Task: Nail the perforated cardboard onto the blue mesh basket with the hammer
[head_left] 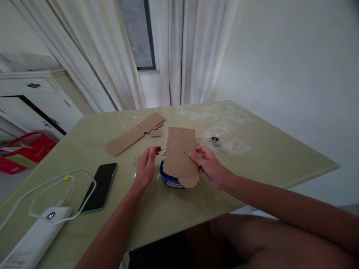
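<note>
A brown cardboard piece (180,154) dotted with rows of small holes lies tilted over a blue round container (168,180) on the pale green table (252,157). My right hand (209,166) pinches the cardboard's right edge between thumb and fingers. Just left of the cardboard, my left hand (146,166) hovers with its fingers slightly curled and holds nothing, its fingertips close to the cardboard's left edge.
Folded cardboard strips (134,133) lie behind. A clear plastic bag with small dark parts (224,141) sits at the right. A black phone (100,186), a white power bank (36,235) and its cable (56,179) lie at the left. A white cabinet (33,101) and curtains (174,52) stand beyond.
</note>
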Tool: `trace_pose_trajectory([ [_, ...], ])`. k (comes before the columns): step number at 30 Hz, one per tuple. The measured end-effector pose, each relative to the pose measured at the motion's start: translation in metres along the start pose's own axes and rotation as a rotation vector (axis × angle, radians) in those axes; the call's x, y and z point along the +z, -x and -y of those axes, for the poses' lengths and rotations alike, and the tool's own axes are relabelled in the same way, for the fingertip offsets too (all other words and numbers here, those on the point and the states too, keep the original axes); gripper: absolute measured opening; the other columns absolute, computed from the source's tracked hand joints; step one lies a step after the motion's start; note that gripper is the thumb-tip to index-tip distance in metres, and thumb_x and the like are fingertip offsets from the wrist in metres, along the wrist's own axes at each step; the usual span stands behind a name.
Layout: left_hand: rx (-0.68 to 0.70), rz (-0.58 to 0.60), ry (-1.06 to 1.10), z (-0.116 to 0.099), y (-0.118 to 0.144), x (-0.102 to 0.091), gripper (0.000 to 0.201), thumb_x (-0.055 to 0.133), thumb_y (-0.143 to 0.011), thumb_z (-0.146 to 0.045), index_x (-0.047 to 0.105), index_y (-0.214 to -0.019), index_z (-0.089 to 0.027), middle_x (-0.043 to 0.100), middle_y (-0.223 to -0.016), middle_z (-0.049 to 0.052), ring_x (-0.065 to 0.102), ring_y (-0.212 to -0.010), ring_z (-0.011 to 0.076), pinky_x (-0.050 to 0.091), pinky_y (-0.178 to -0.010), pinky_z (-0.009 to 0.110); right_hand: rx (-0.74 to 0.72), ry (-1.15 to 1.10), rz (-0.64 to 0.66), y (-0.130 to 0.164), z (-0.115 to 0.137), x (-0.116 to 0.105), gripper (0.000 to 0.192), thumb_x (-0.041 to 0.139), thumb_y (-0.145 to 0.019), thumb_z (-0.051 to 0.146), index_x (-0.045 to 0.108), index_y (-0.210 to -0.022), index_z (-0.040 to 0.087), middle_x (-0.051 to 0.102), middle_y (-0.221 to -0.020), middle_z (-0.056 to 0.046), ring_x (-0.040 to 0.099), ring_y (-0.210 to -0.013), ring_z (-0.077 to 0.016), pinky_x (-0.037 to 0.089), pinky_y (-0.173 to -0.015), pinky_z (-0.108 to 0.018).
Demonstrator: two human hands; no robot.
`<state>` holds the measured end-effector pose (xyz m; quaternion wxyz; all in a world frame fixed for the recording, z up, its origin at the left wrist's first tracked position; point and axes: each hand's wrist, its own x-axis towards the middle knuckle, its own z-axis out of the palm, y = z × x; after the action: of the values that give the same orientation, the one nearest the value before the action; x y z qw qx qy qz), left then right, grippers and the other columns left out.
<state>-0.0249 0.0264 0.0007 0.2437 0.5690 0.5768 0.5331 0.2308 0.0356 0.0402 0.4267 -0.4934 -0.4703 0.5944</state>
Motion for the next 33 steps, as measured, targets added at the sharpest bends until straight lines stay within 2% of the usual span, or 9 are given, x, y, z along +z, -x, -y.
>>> trace_pose_trajectory([
  [4, -0.138, 0.114, 0.312, -0.002, 0.016, 0.018, 0.065, 0.038, -0.11, -0.069, 0.078, -0.129, -0.021, 0.08, -0.132, 0.012, 0.072, -0.123, 0.0303, 0.056, -0.107, 0.045, 0.031, -0.052, 0.018, -0.001, 0.0, -0.001, 0.057, 0.097, -0.071, 0.051, 0.062, -0.106, 0.024, 0.073, -0.096, -0.003, 0.067, -0.084, -0.0184, 0.046, -0.054, -0.023],
  [8, -0.245, 0.095, 0.452, 0.0, 0.02, 0.026, 0.057, 0.06, -0.102, -0.069, 0.081, -0.125, -0.022, 0.081, -0.133, 0.01, 0.07, -0.131, 0.033, 0.052, -0.115, 0.043, 0.043, -0.072, 0.018, -0.005, -0.002, -0.002, 0.056, 0.1, -0.069, 0.045, 0.062, -0.104, 0.024, 0.075, -0.099, -0.004, 0.07, -0.088, -0.0197, 0.049, -0.054, -0.023],
  [12, -0.428, 0.076, 0.581, 0.002, 0.021, 0.034, 0.055, 0.08, -0.086, -0.061, 0.08, -0.123, -0.022, 0.081, -0.131, 0.009, 0.071, -0.13, 0.0347, 0.056, -0.111, 0.043, 0.074, 0.0, -0.006, -0.008, -0.006, -0.002, 0.055, 0.1, -0.069, 0.045, 0.063, -0.102, 0.023, 0.075, -0.097, -0.004, 0.067, -0.081, -0.0173, 0.044, -0.051, -0.022],
  [16, -0.562, 0.01, 0.606, 0.003, 0.023, 0.04, 0.06, 0.082, -0.08, -0.058, 0.076, -0.126, -0.02, 0.08, -0.135, 0.012, 0.071, -0.131, 0.0363, 0.058, -0.109, 0.046, 0.083, 0.075, -0.013, -0.009, -0.008, -0.001, 0.054, 0.098, -0.071, 0.049, 0.064, -0.103, 0.023, 0.073, -0.095, -0.003, 0.061, -0.075, -0.0154, 0.034, -0.048, -0.022],
  [22, -0.631, -0.045, 0.561, 0.007, 0.021, 0.042, 0.054, 0.082, -0.081, -0.05, 0.077, -0.125, -0.021, 0.077, -0.14, 0.013, 0.068, -0.137, 0.0367, 0.054, -0.116, 0.049, 0.146, 0.082, -0.041, -0.012, -0.009, -0.002, 0.054, 0.095, -0.076, 0.055, 0.068, -0.109, 0.023, 0.077, -0.106, -0.005, 0.066, -0.082, -0.0176, 0.04, -0.054, -0.024],
  [25, -0.629, -0.027, 0.563, 0.007, 0.02, 0.042, 0.052, 0.082, -0.082, -0.048, 0.079, -0.125, -0.021, 0.078, -0.138, 0.012, 0.067, -0.137, 0.0364, 0.052, -0.119, 0.049, 0.1, 0.001, -0.073, -0.018, -0.005, -0.004, 0.048, 0.092, -0.08, 0.054, 0.069, -0.11, 0.024, 0.078, -0.11, -0.005, 0.07, -0.087, -0.0183, 0.048, -0.059, -0.025],
  [28, -0.629, -0.014, 0.565, 0.006, 0.02, 0.042, 0.052, 0.08, -0.083, -0.047, 0.079, -0.127, -0.021, 0.077, -0.141, 0.012, 0.066, -0.14, 0.0364, 0.049, -0.121, 0.05, 0.04, -0.078, -0.074, -0.027, -0.001, -0.009, 0.045, 0.093, -0.079, 0.046, 0.071, -0.112, 0.025, 0.077, -0.103, -0.003, 0.071, -0.083, -0.0174, 0.056, -0.064, -0.027],
  [33, -0.608, 0.007, 0.56, 0.002, 0.021, 0.042, 0.049, 0.081, -0.08, -0.049, 0.081, -0.12, -0.021, 0.078, -0.139, 0.012, 0.066, -0.138, 0.0371, 0.05, -0.121, 0.048, 0.007, -0.09, -0.119, -0.04, -0.001, -0.014, 0.059, 0.096, -0.075, 0.04, 0.069, -0.125, 0.026, 0.074, -0.088, 0.001, 0.063, -0.067, -0.0141, 0.053, -0.056, -0.024],
])
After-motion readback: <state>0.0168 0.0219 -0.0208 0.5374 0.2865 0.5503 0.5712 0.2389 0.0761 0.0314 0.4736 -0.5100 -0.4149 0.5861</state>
